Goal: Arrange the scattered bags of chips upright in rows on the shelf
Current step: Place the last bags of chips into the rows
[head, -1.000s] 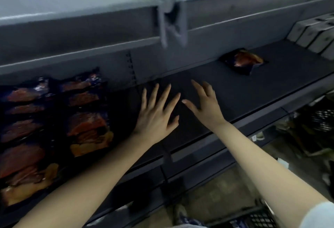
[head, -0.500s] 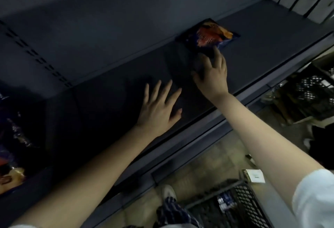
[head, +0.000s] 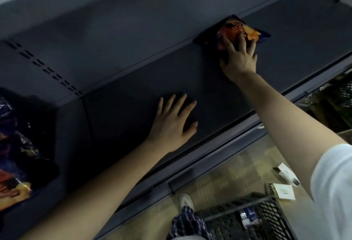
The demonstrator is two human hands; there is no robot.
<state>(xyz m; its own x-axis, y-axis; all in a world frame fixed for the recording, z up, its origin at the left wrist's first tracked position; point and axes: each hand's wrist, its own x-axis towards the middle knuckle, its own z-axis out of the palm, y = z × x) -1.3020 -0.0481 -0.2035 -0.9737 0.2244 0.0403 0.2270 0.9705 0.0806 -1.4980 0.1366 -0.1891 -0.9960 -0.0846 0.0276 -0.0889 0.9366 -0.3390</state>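
Shelf (head: 133, 106): dark metal deck, which I see from above and a little to one side. Its back panel rises behind, with rows of slots at the left.
Chip bag (head: 235, 28): lies flat on the deck at the far back, rear edge against the back panel, right of centre on my screen. Dark blue wrapper, with an orange and red print facing up.
Right hand (head: 239, 59): reaches to the back of the shelf, palm down on the near half of the chip bag. Its fingers (head: 227, 44) are spread over the print, thumb out to the left. I make out no pinch or curl round an edge, so I read it as released and resting on the bag.
Left hand (head: 171, 123): flat on the bare deck near the front edge, fingers straight and fanned, holding nothing, well apart from the chip bag.
Stocked bags (head: 13, 144): at the far left edge, same dark wrappers. Too dim for me to tell how they stand.
Basket (head: 257, 218): black mesh, on the floor below the shelf, near the person's shoe (head: 186, 200).
Cartons (head: 283, 192): two small white ones on the floor just beside the basket.
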